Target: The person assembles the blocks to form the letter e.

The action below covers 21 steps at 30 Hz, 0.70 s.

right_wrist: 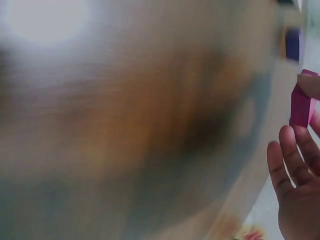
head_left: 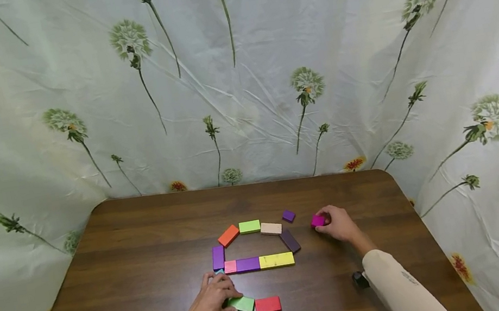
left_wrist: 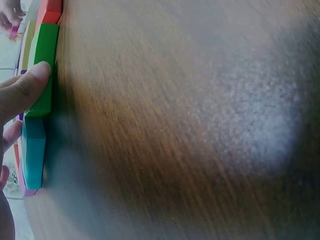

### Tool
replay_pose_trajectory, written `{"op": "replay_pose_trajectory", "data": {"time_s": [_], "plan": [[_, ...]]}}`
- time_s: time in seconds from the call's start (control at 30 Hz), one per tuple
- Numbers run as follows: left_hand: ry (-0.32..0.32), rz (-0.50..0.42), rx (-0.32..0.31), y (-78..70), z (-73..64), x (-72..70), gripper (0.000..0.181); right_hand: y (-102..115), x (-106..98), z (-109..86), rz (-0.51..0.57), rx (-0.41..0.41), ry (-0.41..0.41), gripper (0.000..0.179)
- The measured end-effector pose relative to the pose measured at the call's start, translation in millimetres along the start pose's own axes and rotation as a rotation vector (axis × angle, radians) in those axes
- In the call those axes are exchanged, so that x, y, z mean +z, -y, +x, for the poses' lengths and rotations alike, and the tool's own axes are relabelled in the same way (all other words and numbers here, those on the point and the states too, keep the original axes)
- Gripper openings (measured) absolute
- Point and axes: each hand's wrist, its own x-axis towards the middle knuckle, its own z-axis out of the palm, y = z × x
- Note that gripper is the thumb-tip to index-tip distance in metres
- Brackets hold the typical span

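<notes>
My right hand (head_left: 340,224) pinches a small magenta block (head_left: 317,220) between thumb and fingers, at the right of the ring of blocks. The same magenta block (right_wrist: 302,102) shows in the right wrist view, the other fingers loosely spread. My left hand (head_left: 211,300) grips the left end of a green block (head_left: 242,304), its thumb on the near side in the left wrist view. A teal block (left_wrist: 35,152) adjoins the green one and is mostly hidden by the hand in the head view. A red block (head_left: 268,305) lies at the green block's right end.
Beyond the left hand, orange (head_left: 229,235), lime (head_left: 249,226), beige (head_left: 271,228), dark purple (head_left: 290,240), yellow (head_left: 276,260), purple (head_left: 248,264) and pink (head_left: 231,267) blocks form a loop. A small purple block (head_left: 288,216) lies apart. A curtain (head_left: 239,96) hangs behind the table.
</notes>
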Motion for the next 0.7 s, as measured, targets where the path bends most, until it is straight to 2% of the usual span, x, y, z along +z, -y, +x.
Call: {"op": "replay_pose_trajectory", "data": {"time_s": [0.2, 0.3, 0.43, 0.57, 0.7], "plan": [[-0.004, -0.025, -0.012, -1.6, 1.5, 1.9, 0.028, 12.6, 12.0, -41.1, 0.043, -0.127, 0.044, 0.029], [-0.009, -0.024, -0.003, -0.7, 1.2, 1.5, 0.028, 21.2, 23.0, -55.1, 0.061, -0.170, 0.079, 0.029], [-0.013, -0.023, 0.005, -0.9, 1.0, 2.7, 0.028, 32.2, 38.5, -68.0, 0.079, -0.205, 0.122, 0.029], [0.018, -0.040, -0.019, -1.4, 1.2, 3.0, 0.029, 42.1, 53.7, -75.9, 0.111, -0.263, 0.150, 0.028], [0.027, -0.052, -0.027, -1.3, 2.0, 2.6, 0.029, 49.1, 66.0, -81.7, 0.132, -0.281, 0.178, 0.029]]}}
